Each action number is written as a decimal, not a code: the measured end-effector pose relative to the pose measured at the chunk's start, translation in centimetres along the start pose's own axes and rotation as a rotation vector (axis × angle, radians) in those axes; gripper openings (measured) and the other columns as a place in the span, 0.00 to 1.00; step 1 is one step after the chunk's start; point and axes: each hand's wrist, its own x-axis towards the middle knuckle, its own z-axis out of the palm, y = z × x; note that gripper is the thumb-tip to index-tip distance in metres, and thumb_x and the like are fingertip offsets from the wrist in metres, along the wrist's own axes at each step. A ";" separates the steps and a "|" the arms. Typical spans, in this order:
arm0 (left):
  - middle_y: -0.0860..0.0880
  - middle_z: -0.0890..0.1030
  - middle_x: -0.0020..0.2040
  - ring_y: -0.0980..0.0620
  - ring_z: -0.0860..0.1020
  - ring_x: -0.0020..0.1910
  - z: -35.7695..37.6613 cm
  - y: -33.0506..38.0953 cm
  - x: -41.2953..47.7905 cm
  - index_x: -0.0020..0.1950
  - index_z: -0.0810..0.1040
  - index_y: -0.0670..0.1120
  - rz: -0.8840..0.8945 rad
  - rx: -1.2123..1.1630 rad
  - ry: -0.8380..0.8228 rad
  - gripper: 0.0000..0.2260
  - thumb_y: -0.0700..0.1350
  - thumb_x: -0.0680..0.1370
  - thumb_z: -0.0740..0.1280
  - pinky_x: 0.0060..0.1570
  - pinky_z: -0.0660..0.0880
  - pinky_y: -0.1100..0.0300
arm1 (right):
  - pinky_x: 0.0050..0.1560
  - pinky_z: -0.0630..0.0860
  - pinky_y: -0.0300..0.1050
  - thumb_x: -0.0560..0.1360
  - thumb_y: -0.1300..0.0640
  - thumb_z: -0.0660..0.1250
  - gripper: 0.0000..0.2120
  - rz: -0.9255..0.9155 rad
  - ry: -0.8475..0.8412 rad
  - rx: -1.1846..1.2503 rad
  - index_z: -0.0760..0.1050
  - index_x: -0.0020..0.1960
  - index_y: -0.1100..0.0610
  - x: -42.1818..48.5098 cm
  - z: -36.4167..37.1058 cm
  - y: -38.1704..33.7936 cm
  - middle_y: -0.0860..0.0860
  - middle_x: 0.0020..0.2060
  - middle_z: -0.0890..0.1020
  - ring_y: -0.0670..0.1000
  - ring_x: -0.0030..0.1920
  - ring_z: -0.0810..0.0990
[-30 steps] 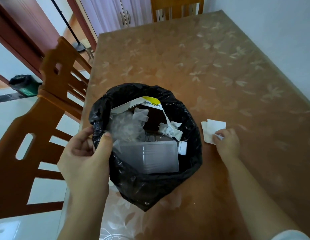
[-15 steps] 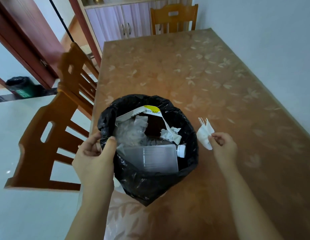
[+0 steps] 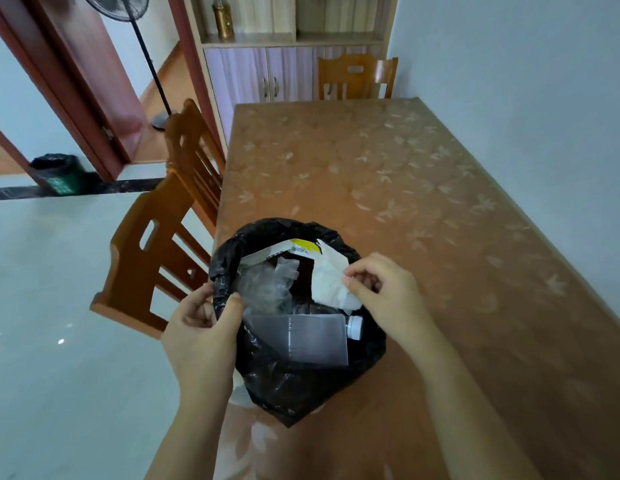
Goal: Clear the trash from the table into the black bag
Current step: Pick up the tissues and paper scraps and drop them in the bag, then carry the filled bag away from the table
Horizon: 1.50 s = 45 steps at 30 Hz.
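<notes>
My right hand [image 3: 384, 289] has carried the crumpled white tissue [image 3: 327, 278] off the table [image 3: 423, 188], where it was to the right of the black bag [image 3: 284, 393], and now holds it over the bag's open mouth.

Far to the left of the bag and beyond it, a small dark bin [image 3: 57, 173] stands on the pale floor by a doorway. Just left of the bag, a wooden chair [image 3: 146, 258] stands against the table edge, with a second chair [image 3: 194, 150] behind it.

My left hand [image 3: 201, 337] grips the bag's left rim, thumb inside and fingers curled round the outside, holding the mouth open. The bag sits at the table's near left corner.

Inside the bag, from the left, lies crinkled clear plastic [image 3: 267, 285]. Below it a clear plastic bottle [image 3: 301, 337] lies on its side, its white cap towards the right. A white and yellow paper strip [image 3: 294, 247] arches across the far side.

The tissue hangs over the right half of the opening and hides part of that strip and the trash beneath it. My right hand pinches the tissue's right edge between thumb and fingertips. This hand and wrist cover the bag's right rim.

To the right of the bag and beyond it stretches the brown flower-patterned table top, running along a pale wall. Past its far end, well beyond the bag, stand a third chair [image 3: 353, 76] and a cabinet [image 3: 267, 71].
</notes>
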 end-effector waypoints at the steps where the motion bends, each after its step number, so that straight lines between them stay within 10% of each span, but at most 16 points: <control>1: 0.49 0.79 0.35 0.52 0.79 0.36 -0.5 0.0 -0.2 0.56 0.79 0.45 0.004 -0.002 0.011 0.14 0.42 0.71 0.71 0.39 0.78 0.62 | 0.37 0.70 0.30 0.70 0.62 0.68 0.07 -0.013 -0.066 -0.042 0.79 0.41 0.50 -0.1 0.4 -0.6 0.44 0.36 0.77 0.43 0.36 0.74; 22: 0.58 0.68 0.23 0.58 0.68 0.26 -14.1 -0.2 -1.6 0.41 0.79 0.54 0.036 -0.120 0.323 0.08 0.47 0.63 0.69 0.29 0.70 0.67 | 0.43 0.67 0.32 0.73 0.57 0.65 0.07 -0.211 -0.174 -0.137 0.78 0.50 0.52 -4.3 7.7 -7.8 0.44 0.46 0.78 0.44 0.49 0.74; 45: 0.61 0.66 0.21 0.62 0.65 0.23 -54.7 -12.0 -0.9 0.41 0.75 0.57 -0.158 0.049 0.724 0.09 0.42 0.67 0.69 0.27 0.66 0.75 | 0.52 0.76 0.51 0.74 0.55 0.64 0.09 -0.258 -0.578 -0.232 0.76 0.53 0.53 -22.5 38.1 -24.2 0.45 0.49 0.75 0.52 0.47 0.78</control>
